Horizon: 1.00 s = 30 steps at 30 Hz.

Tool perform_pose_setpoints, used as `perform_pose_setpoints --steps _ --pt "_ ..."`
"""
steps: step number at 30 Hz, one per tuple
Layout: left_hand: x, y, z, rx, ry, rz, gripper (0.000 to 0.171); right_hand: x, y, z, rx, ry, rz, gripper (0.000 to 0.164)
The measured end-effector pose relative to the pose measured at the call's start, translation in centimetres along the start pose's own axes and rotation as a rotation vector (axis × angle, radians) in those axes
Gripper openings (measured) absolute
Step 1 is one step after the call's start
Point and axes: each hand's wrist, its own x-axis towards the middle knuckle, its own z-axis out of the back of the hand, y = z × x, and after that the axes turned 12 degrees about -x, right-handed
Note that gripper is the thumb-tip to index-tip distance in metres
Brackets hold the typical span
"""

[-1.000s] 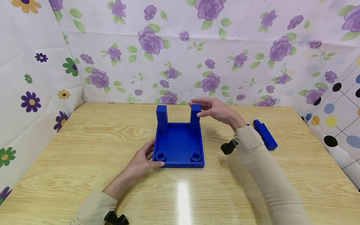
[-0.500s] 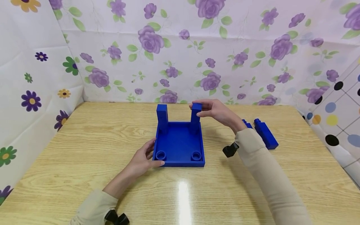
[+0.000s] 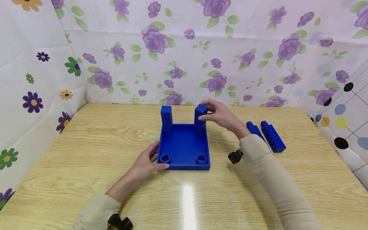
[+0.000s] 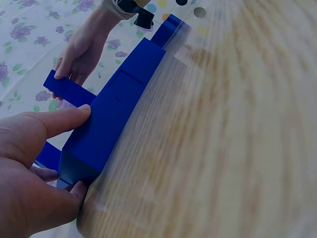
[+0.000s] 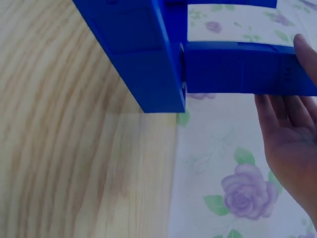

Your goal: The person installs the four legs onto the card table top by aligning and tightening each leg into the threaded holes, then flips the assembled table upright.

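A blue square tabletop (image 3: 188, 167) with a raised rim lies underside up on the table, two square legs standing at its far corners. Round sockets (image 3: 201, 158) show at both near corners. My left hand (image 3: 145, 163) grips the near left corner, thumb over the front rim and fingers along the left side. With my right hand (image 3: 219, 115) I pinch the upper part of the far right leg (image 3: 199, 124), thumb in front and fingers behind. That leg's top is turned at an angle to the rim. The far left leg (image 3: 166, 119) stands square. In the right wrist view, the pinched leg (image 5: 237, 69) meets the tabletop.
Two more blue legs with round threaded ends lie to the right: one (image 3: 272, 138) in full view, the other (image 3: 254, 129) partly behind my right sleeve. A flowered cloth (image 3: 129, 64) hangs behind the wooden table (image 3: 120, 124).
My right fingers have closed in around the far right leg, and the leg has turned from square to angled. My left hand keeps its hold on the corner.
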Motion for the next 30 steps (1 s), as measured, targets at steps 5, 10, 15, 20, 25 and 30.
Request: perform_pose_setpoints --steps 5,10,15,20,25,30 --pt "0.1 -0.1 -0.1 0.001 0.008 -0.002 0.092 -0.1 0.1 -0.8 -0.127 -0.131 -0.015 0.049" --pt "0.0 -0.1 -0.1 -0.007 0.008 -0.002 0.093 -0.1 0.4 -1.6 -0.212 -0.225 -0.087 0.052" --pt "0.0 -0.2 0.0 -0.005 0.005 -0.006 0.093 -0.1 0.9 -2.1 -0.233 -0.283 -0.114 0.051" --pt "0.0 -0.2 0.0 -0.005 -0.002 -0.005 0.093 -0.2 1.2 -2.6 -0.264 -0.33 -0.118 0.051" --pt "0.0 -0.2 0.0 -0.002 -0.004 -0.002 0.093 -0.3 1.2 -2.8 -0.266 -0.347 -0.121 0.051" --pt "0.0 -0.2 -0.1 -0.009 -0.002 -0.004 0.093 -0.5 1.2 -2.9 -0.223 -0.323 -0.119 0.055"
